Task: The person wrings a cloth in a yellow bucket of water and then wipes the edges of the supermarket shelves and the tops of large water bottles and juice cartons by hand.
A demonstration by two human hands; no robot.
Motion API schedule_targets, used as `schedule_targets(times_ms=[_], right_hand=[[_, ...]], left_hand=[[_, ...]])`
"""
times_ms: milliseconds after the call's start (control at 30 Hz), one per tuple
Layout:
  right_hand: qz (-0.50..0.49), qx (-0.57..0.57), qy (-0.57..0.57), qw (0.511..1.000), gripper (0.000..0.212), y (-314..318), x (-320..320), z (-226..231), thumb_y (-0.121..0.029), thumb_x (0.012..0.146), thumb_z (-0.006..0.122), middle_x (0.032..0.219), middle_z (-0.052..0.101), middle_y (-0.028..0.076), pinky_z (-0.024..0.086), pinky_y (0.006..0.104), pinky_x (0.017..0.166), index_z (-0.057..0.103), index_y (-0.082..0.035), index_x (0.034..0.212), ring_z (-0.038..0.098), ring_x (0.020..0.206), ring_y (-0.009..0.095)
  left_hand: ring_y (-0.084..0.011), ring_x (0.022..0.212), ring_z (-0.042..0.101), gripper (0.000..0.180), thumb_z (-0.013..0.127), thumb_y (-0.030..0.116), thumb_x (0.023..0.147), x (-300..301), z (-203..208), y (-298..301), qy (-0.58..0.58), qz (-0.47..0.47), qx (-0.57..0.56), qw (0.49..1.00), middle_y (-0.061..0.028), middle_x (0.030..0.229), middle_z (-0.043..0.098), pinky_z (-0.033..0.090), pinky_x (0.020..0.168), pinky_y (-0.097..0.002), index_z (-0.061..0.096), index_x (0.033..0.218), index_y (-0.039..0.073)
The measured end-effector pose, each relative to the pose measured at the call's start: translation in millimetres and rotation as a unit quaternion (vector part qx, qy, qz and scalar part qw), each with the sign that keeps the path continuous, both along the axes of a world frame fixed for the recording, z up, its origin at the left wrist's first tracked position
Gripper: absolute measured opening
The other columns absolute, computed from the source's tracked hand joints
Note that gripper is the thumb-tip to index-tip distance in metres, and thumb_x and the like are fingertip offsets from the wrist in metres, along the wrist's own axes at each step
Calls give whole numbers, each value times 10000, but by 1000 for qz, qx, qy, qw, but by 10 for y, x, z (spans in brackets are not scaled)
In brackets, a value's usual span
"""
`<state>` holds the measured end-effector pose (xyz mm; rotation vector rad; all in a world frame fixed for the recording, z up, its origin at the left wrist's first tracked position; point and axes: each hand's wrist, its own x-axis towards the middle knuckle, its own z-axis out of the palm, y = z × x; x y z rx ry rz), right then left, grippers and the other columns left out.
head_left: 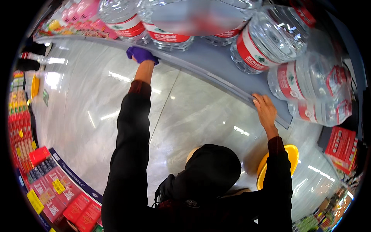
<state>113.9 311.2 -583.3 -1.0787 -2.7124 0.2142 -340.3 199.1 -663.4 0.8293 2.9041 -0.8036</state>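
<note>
A purple cloth [142, 55] is bunched in my left hand [134, 58], mostly covering its fingers. That hand presses it against the front edge of a grey shelf [216, 54], toward the shelf's left part. At the shelf's right end, my right hand [266, 110] holds the same front edge [232, 89] with bare fingers bent over it. Large clear water bottles with red and white labels stand on the shelf, among them an upright bottle [170, 38] and a tilted-looking bottle [255, 50]. More bottles [290, 81] stand behind my right hand.
Pink bottles [83, 15] fill the shelf's far left. A yellow basin [293, 158] sits on the shiny floor [181, 112] under my right forearm. Red boxed goods [50, 189] are stacked at lower left, and red boxes [342, 147] at right. A person's dark-clothed legs [34, 54] show at far left.
</note>
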Motion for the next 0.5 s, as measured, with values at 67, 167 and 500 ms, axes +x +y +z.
schedule_targets(times_ms=[67,167,500], right_hand=[[-2,8,12,1000,198,4,-5,2,-244,843,632,817,531,6,462,341,647,644,-201,1036,561,785,195],[-19,20,18,999,198,-5,79,-64,-227,828,648,810,524,7,460,339,644,651,-191,1023,554,766,197],[-7,22,42,999,198,-26,31,-13,-249,821,646,808,522,-2,452,333,635,665,-198,1011,547,749,191]], left_hand=[[-223,1222,364,672,403,525,834,391,43,126,-5,15,54,998,-60,1363,376,197,1038,-430,308,1351,107],[-228,1408,120,737,338,495,938,1308,480,458,-243,114,56,962,-85,1547,111,4,1147,-419,106,1469,40],[-228,1355,229,666,388,436,958,3607,-749,738,637,-335,-688,-94,-110,1485,234,112,1138,-325,199,1437,13]])
